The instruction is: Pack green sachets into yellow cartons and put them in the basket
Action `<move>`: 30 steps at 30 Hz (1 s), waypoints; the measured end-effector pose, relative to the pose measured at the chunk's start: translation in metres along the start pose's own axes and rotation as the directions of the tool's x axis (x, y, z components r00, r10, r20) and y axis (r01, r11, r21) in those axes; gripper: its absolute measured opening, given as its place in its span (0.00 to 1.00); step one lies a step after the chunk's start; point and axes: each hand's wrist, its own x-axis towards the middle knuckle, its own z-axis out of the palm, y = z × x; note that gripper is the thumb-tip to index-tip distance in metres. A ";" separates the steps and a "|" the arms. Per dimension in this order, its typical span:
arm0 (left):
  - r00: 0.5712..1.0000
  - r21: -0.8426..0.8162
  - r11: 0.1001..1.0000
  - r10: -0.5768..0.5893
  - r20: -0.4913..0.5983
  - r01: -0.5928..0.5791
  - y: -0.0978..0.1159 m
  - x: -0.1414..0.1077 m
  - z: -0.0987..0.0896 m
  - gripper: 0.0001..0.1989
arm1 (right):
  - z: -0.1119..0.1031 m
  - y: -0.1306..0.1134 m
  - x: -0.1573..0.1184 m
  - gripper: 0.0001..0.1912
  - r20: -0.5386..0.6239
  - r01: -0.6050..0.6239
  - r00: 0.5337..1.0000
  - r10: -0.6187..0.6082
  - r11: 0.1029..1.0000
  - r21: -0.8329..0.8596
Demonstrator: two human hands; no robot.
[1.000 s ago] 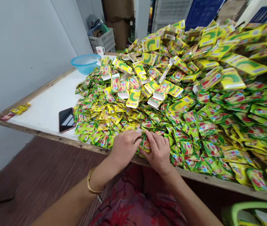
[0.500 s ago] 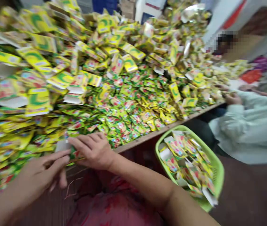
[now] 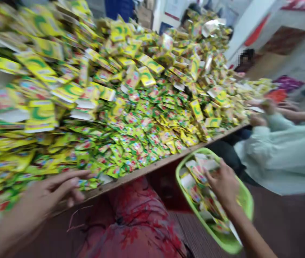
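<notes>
My left hand (image 3: 58, 193) rests at the left by the table edge, over small green and yellow sachets (image 3: 88, 182). Its fingers are stretched and apart, with nothing held. Over at the right, my right hand (image 3: 224, 184) is inside a light green plastic basket (image 3: 249, 206). Its thumb and fingers close round a small box (image 3: 210, 164) with a pale flap, partly hidden by the hand. More small printed boxes (image 3: 192, 184) with loose flaps lie in the basket below it.
A large heap of yellow-green boxes (image 3: 147, 77) and sachets (image 3: 144, 134) covers the table, bounded by a wooden edge (image 3: 152, 168). Beyond the basket sits a person in a pale green sleeve (image 3: 276, 143), hands at the heap.
My right hand has left my left hand at the table edge and moved right into the basket. My left hand has stayed nearly in place and holds nothing.
</notes>
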 end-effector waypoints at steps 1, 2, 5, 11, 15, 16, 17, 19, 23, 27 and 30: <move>0.995 -0.018 0.999 -0.032 0.095 0.034 0.007 0.001 0.001 0.16 | 0.002 0.003 0.000 0.33 -0.019 0.004 1.000 -0.004 1.000 -0.023; 0.998 -0.046 0.998 -0.035 0.061 0.038 0.011 0.003 0.001 0.17 | 0.005 0.001 0.003 0.34 -0.034 0.020 0.999 -0.020 1.000 -0.018; 0.976 0.069 0.997 0.048 -0.213 -0.034 0.010 0.015 -0.002 0.16 | 0.016 -0.034 0.019 0.32 -0.051 0.105 0.994 -0.100 0.988 0.113; 0.876 0.452 0.892 0.213 -0.434 0.007 -0.011 0.034 0.001 0.10 | 0.013 -0.147 0.046 0.20 -0.147 0.320 0.947 -0.285 0.802 0.505; 0.878 0.547 0.832 0.187 -0.441 0.097 -0.003 0.045 0.025 0.08 | 0.005 -0.206 0.049 0.16 -0.159 0.343 0.932 -0.325 0.655 0.673; 0.878 0.553 0.830 0.210 -0.429 0.071 0.000 0.047 0.031 0.07 | 0.004 -0.217 0.049 0.16 -0.163 0.352 0.926 -0.340 0.624 0.698; 0.874 0.550 0.834 0.245 -0.420 0.031 0.002 0.046 0.035 0.07 | 0.002 -0.225 0.048 0.16 -0.168 0.363 0.918 -0.359 0.595 0.717; 0.844 0.507 0.860 0.312 -0.437 -0.055 0.003 0.043 0.037 0.07 | 0.001 -0.236 0.045 0.16 -0.183 0.395 0.897 -0.403 0.545 0.740; 0.788 0.249 0.967 0.200 -0.583 -0.062 -0.011 0.033 0.007 0.12 | 0.004 -0.240 0.038 0.15 -0.176 0.397 0.884 -0.433 0.498 0.771; 0.763 -0.090 0.996 -0.067 -0.644 0.011 -0.030 0.036 -0.033 0.17 | 0.006 -0.240 0.034 0.15 -0.155 0.377 0.886 -0.437 0.486 0.788; 0.808 -0.162 0.987 -0.095 -0.582 -0.001 -0.031 0.047 -0.035 0.16 | 0.003 -0.247 0.032 0.15 -0.149 0.374 0.882 -0.448 0.469 0.800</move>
